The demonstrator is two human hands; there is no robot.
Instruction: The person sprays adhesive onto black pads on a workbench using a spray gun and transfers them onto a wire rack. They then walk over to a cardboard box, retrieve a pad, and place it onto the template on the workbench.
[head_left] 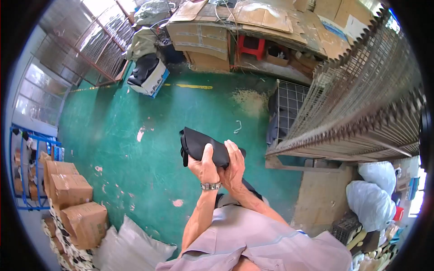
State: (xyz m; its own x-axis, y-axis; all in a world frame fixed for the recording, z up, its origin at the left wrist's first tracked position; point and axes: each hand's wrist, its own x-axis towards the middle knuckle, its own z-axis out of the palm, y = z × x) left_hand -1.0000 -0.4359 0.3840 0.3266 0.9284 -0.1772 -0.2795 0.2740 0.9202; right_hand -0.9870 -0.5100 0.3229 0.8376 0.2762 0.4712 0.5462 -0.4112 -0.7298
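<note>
Both of my hands grip a bundle of black sheet material, folded or rolled over on itself, in front of my body at the middle of the view. My left hand wraps its lower left part, thumb lying on top, with a metal-banded watch or bracelet at the wrist. Around the right end closes my right hand, its fingers over the top. Loose edges of the bundle stick out at its left end. Whether it is fabric or a thin pad, I cannot tell.
A large wire rack stands close on the right. Cardboard boxes and a white sack lie at lower left. Ahead are a cardboard-covered workbench and a white-and-blue box on the green floor. Plastic bags sit lower right.
</note>
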